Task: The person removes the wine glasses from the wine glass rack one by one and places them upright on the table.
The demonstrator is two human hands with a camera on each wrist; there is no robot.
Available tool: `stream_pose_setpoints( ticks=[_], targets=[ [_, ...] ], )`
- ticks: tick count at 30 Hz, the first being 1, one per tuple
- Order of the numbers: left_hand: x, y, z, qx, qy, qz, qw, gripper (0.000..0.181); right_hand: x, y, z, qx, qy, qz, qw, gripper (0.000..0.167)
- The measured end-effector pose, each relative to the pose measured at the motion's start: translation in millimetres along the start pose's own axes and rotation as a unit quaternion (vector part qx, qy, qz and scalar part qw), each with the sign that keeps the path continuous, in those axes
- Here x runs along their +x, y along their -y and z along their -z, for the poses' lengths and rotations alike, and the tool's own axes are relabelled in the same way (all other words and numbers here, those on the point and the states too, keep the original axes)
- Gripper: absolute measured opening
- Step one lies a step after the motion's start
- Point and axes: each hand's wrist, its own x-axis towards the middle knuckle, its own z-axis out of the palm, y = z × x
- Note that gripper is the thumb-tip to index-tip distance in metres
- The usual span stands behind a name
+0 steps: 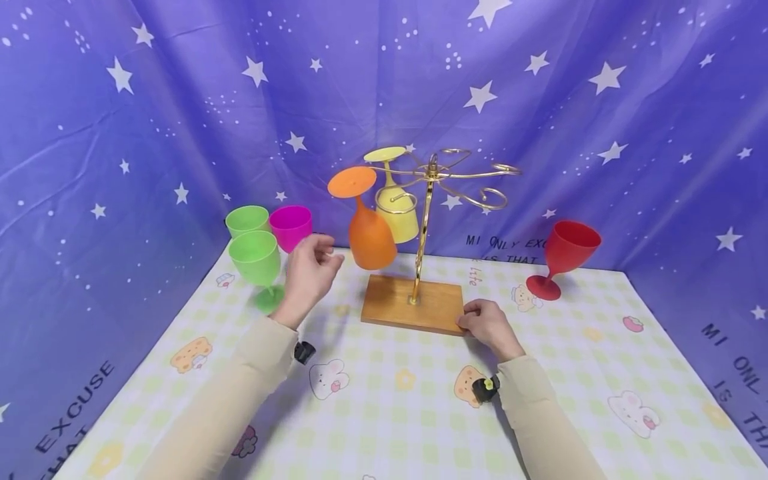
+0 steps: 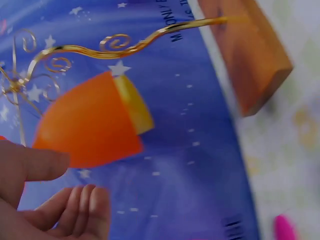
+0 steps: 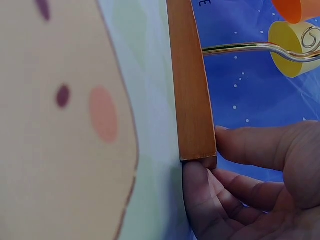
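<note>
Watching through the head camera, I have the orange goblet (image 1: 371,233) just to the right of my left hand (image 1: 311,270), a small gap between them. It hangs upside down by its foot on the gold rack (image 1: 425,227), with the yellow goblet (image 1: 408,227) hanging the same way just behind it.

That left hand is released: its fingers bend loosely, the thumb stands apart from them, and nothing is between them. In the left wrist view the thumb overlaps the orange bowl, but I cannot tell any contact from that angle alone.

My right hand (image 1: 489,325) is grasping the near right corner of the wooden base (image 1: 390,303), thumb on the top face and fingers at the end, well apart from both hanging goblets.

To the left of the rack, the front green goblet (image 1: 255,260), the rear green goblet (image 1: 246,217) and the magenta goblet (image 1: 291,227) are upright, close to my left hand. The red goblet (image 1: 570,250) stands upright on the surface (image 1: 408,427), beyond my right hand and to its right.
</note>
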Motion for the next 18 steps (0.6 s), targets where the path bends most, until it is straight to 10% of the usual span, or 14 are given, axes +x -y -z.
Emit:
stream_pose_setpoints(
  ticks=[8, 18],
  targets=[
    [21.4, -38.4, 14.8, 0.061, -0.106, -0.134, 0.9833, 0.024, -0.9, 0, -1, 0.0, -0.005, 0.006, 1.0, 0.032],
    [45.6, -57.7, 17.5, 0.128, -0.117, -0.261, 0.9496, 0.024, -1.8, -1, -2, -0.004, -0.015, 0.007, 0.9999, 0.03]
  ],
)
